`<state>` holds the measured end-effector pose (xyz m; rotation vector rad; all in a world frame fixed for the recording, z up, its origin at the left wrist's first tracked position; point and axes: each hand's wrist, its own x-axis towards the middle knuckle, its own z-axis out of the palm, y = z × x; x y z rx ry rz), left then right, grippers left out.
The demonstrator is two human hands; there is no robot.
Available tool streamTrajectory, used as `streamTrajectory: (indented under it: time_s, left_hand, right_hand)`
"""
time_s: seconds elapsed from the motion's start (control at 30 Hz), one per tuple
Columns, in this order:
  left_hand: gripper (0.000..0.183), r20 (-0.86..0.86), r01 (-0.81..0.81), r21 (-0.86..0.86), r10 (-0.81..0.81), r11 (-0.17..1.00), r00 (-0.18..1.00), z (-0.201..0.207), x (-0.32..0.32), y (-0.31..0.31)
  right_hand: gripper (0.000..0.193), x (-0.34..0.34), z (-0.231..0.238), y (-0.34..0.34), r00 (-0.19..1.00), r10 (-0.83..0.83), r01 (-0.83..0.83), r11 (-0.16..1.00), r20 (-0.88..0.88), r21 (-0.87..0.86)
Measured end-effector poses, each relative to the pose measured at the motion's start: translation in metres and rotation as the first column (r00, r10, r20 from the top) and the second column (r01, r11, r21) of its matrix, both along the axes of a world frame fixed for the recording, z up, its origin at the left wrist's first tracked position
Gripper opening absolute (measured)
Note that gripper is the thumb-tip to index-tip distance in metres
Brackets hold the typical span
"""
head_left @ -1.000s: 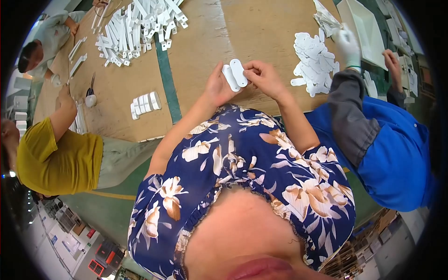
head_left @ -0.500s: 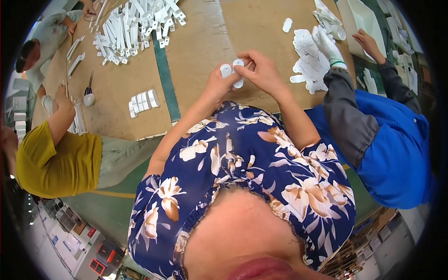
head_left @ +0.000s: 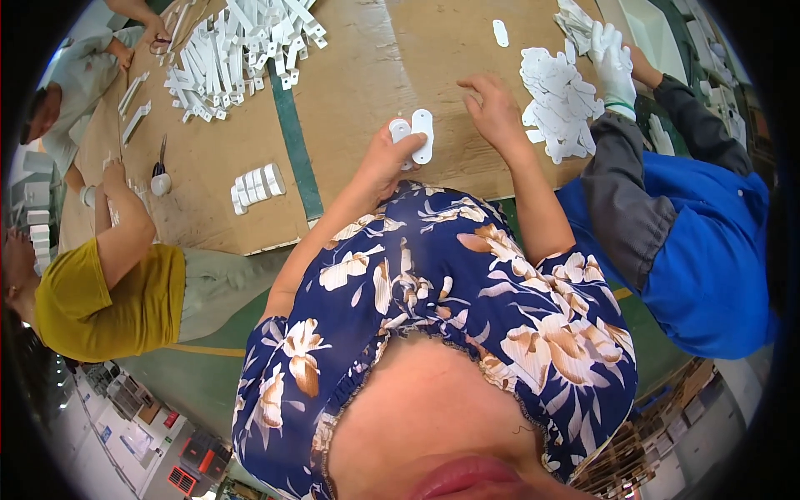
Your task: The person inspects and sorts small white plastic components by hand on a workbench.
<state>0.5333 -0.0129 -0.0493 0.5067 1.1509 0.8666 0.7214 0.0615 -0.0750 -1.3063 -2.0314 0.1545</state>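
Note:
My left hand is closed around white oval plates with small holes in their ends. One plate is pinned under its thumb, overlapping the others held beside it. Empty, my right hand is over the table between my left hand and a loose pile of similar white plates. Its fingers are apart and point up and to the left. A single white plate lies by itself farther back.
Bent white strips are heaped at the back left. Neat white stacks stand near the table's edge, with scissors farther left. A co-worker's gloved hand is beyond the plate pile, near a white bin. Other co-workers sit at left.
My right hand has let go of the plates and moved right, toward the pile. My left hand still holds them. The co-worker's gloved hand has moved right, off the pile.

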Motion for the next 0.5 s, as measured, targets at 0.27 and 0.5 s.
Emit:
streamTrajectory:
  time_s: [0.27,0.5]
  left_hand:
    - [0.022,0.067,0.003,0.01,-0.003,1.0,0.998,0.003,0.001,0.0]
    - [0.019,0.22,-0.04,-0.03,0.045,0.999,0.974,0.014,0.002,-0.001]
  right_hand:
    - [0.018,-0.018,0.032,-0.02,0.752,-0.084,-0.519,0.536,-0.654,-0.666]
    - [0.016,-0.01,0.036,-0.018,0.69,-0.143,-0.593,0.449,-0.709,-0.668]
